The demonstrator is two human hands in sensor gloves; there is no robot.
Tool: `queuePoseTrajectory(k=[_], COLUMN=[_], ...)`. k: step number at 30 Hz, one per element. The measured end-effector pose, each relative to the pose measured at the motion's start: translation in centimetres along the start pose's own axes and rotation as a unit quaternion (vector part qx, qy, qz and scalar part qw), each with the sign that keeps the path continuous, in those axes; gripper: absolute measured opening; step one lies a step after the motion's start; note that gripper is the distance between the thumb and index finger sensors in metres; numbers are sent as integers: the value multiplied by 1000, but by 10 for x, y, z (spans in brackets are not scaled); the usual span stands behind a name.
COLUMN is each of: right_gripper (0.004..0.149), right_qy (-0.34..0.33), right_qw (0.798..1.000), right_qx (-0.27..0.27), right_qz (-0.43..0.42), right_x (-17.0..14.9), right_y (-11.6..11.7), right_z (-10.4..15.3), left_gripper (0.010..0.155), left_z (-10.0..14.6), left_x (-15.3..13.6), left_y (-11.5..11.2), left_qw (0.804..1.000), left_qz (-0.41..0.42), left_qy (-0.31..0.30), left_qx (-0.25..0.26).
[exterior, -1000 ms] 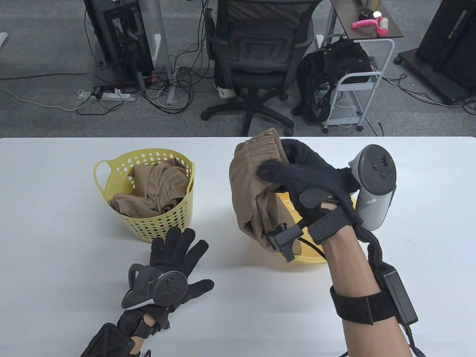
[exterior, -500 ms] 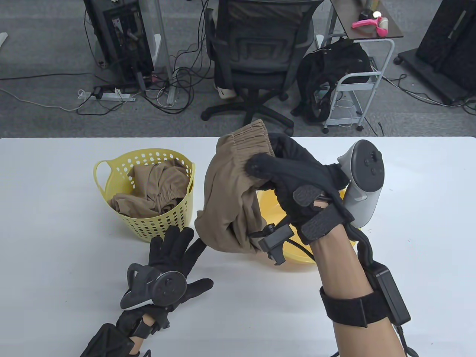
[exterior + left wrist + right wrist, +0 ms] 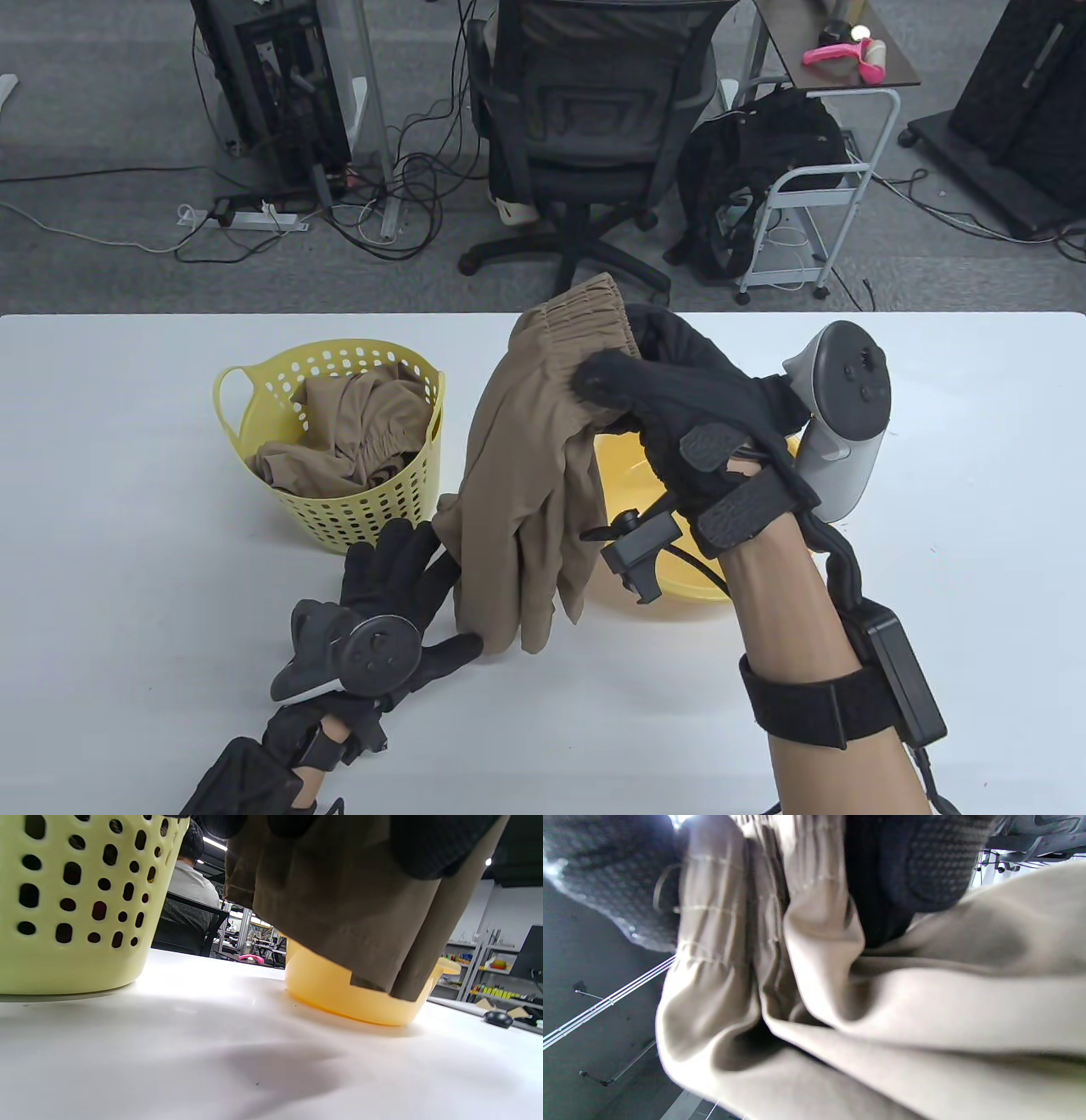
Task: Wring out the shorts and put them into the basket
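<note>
My right hand (image 3: 624, 356) holds a pair of tan shorts (image 3: 517, 475) up by the elastic waistband, thumb and fingers curled round it. The legs hang down over the near left edge of a yellow basin (image 3: 679, 586). My left hand (image 3: 407, 577) lies low by the table with fingers spread, and the shorts' lower hem hangs against them. The left wrist view has the shorts (image 3: 339, 908) hanging in front of the basin (image 3: 339, 993). In the right wrist view, bunched shorts (image 3: 925, 1005) fill the frame. The yellow perforated basket (image 3: 339, 509) stands to the left.
Another tan garment (image 3: 348, 441) lies inside the basket, whose wall (image 3: 63, 921) stands close on the left in the left wrist view. Beyond the table's far edge are an office chair (image 3: 585, 127), a black bag (image 3: 755, 170) and a small cart.
The bunched shorts have unfolded and now hang longer, swung left and down until the hem reaches my left hand. My left hand has stayed almost in place.
</note>
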State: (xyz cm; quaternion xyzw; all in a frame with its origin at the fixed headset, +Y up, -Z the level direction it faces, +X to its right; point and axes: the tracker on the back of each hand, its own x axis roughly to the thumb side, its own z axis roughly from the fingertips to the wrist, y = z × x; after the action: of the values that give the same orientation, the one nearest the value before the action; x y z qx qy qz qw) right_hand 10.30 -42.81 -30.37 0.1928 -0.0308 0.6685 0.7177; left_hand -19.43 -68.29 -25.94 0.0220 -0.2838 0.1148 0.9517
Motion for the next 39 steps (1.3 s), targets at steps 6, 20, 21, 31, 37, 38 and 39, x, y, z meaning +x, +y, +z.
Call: queuePoseTrajectory(k=[6,20,21,31,37,38,39], right_gripper=[73,73,73,73,73,73,73], right_qy=[4,4,2,3,2,3,2], right_qw=[1000,999,999,995,993,993,993], right_qx=[-1,25,28,58,67,68,68], right_qz=[2,-35,-39,-79,-93,-96,-98], right_x=[-3,-4,-4,-12,-15,-16,-17], right_y=[-4,8,10,43,54,55,56], right_z=[2,4,4,-3,-7,-8,-8], left_gripper=[109,148,149,151,146,144,143], left_z=[-2,-20,-22,-40,-49,-50,-51], left_x=[-1,-1,-1,4,8,8,9], left_y=[-2,-17,-18,-24,-27,-27,-28], left_qw=[999,977,975,958,944,942,938], left_qz=[44,213,221,288,329,334,344], left_qy=[2,-3,-5,9,15,17,16], left_qx=[6,24,19,20,26,34,34])
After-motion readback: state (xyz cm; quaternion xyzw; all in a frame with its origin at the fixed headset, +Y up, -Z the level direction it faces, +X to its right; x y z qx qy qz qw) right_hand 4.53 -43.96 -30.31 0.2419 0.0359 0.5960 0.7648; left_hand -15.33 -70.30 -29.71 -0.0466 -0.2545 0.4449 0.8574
